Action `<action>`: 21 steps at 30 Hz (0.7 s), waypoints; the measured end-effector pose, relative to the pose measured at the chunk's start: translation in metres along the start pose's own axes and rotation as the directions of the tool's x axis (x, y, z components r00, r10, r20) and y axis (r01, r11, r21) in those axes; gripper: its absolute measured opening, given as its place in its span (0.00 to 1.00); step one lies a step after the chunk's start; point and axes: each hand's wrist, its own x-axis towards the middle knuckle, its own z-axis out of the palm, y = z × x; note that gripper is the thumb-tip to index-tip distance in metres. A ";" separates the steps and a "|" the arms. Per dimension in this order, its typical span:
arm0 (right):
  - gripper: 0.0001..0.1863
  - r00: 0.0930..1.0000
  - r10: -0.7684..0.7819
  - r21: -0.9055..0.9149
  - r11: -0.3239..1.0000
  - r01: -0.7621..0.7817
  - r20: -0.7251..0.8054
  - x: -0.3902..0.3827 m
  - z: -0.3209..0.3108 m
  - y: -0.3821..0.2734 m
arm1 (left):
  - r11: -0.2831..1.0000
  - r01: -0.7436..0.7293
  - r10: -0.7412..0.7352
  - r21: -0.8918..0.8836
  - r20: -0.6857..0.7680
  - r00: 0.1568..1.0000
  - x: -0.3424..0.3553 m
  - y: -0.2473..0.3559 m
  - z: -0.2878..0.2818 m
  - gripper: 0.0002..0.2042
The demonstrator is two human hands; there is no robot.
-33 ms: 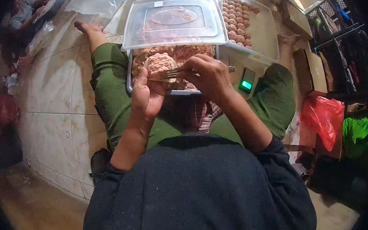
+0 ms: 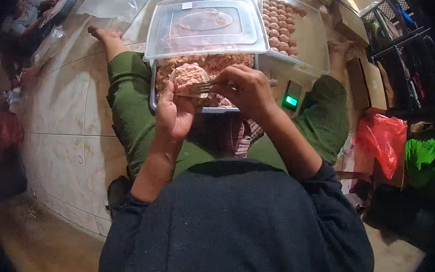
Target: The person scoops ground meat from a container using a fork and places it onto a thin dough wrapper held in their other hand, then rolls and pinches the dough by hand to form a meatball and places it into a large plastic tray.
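My left hand (image 2: 175, 117) holds up a pale, thin round wrapper heaped with lumpy pink minced filling (image 2: 190, 75). Its thumb and fingers cup the near side. In my right hand (image 2: 249, 90) is a metal fork (image 2: 199, 88), gripped from above. The tines press against the near right edge of the filling, and the handle end sticks out past my knuckles. Both hands are over the near part of a plastic tub (image 2: 152, 97) filled with the same kind of mince (image 2: 228, 61). A clear lid (image 2: 159, 26) covers the tub's far part.
A clear tray (image 2: 309, 43) at the back right bears rows of round brownish-pink balls (image 2: 279, 24). A small dark scale (image 2: 291, 97) with a lit green display is by my right knee. Farther right are a cardboard box (image 2: 367, 86) and a red plastic bag (image 2: 383, 141).
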 end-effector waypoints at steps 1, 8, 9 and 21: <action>0.08 1.000 0.016 0.052 0.999 -0.016 0.003 0.000 0.001 0.005 | 0.990 0.013 0.001 -0.141 0.095 0.995 0.000 0.000 -0.004 0.23; 0.07 0.991 0.133 0.080 0.988 -0.134 0.017 0.004 -0.020 0.002 | 0.997 -0.043 0.048 -0.063 0.071 0.996 -0.003 0.002 0.007 0.18; 0.07 0.994 0.111 0.086 0.990 -0.109 -0.023 0.007 -0.020 -0.002 | 0.998 -0.059 0.060 -0.013 0.052 0.997 -0.002 -0.002 0.005 0.18; 0.09 0.991 0.074 0.163 0.985 -0.056 -0.108 0.005 -0.003 -0.002 | 0.975 -0.106 0.083 0.194 0.124 0.989 -0.002 -0.001 0.007 0.29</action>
